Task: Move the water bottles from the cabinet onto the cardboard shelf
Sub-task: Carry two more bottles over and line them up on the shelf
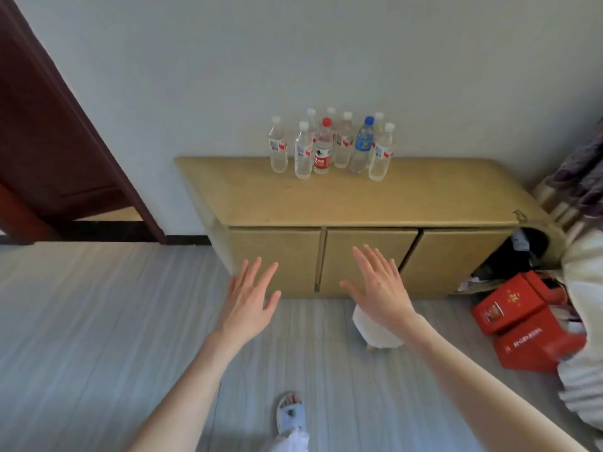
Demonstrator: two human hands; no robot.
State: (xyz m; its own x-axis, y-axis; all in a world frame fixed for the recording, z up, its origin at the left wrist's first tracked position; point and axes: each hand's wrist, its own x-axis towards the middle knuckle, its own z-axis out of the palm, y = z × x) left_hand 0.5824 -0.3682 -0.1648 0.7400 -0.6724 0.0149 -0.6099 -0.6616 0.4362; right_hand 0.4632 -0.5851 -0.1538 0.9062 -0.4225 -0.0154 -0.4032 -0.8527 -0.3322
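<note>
Water bottles [331, 145] stand clustered upright at the cabinet's [342, 203] back edge, against the wall, likely for stability; left hand [249, 300] and right hand [380, 287] hover below, each grip spread flat, holding nothing.

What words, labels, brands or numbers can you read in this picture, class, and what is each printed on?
None can be read for certain.
Red-capped bottle: red label, white marks, blurred.
Blue-capped bottle: blue label, blurred.
White-capped bottles: label print too small.
Red boxes: gold print, unreadable.
</note>
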